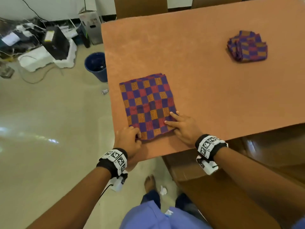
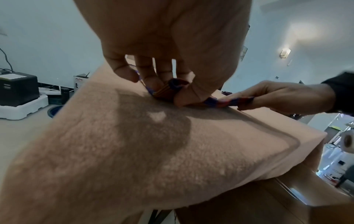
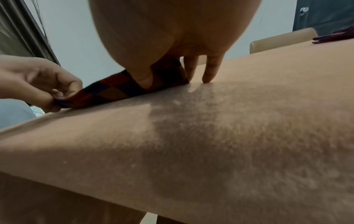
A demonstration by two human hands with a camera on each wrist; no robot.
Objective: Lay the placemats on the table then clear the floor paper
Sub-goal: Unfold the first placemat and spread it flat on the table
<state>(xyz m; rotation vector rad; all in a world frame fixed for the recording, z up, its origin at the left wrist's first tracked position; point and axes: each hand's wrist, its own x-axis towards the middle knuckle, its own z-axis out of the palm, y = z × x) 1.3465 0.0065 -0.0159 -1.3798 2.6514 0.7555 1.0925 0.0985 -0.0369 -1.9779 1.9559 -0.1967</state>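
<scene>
A checkered purple, red and orange placemat [image 1: 146, 104] lies flat near the front left corner of the brown table [image 1: 206, 80]. My left hand [image 1: 137, 137] pinches its near left corner between thumb and curled fingers; the left wrist view shows that pinched placemat corner [image 2: 166, 89]. My right hand [image 1: 171, 120] presses straight fingers on the near right corner. In the right wrist view, the right hand's thumb rests on the placemat [image 3: 114, 89] and the fingertips [image 3: 207, 78] touch the table. A stack of folded placemats [image 1: 247, 46] sits at the far right. Crumpled paper [image 1: 104, 91] lies on the floor.
More crumpled paper [image 1: 163, 190] lies by my foot, another scrap [image 1: 168, 212] nearer still. A blue bin [image 1: 96, 66] stands left of the table. Boxes, cables and foam clutter the far left floor. A chair [image 1: 247, 171] is tucked in on the right.
</scene>
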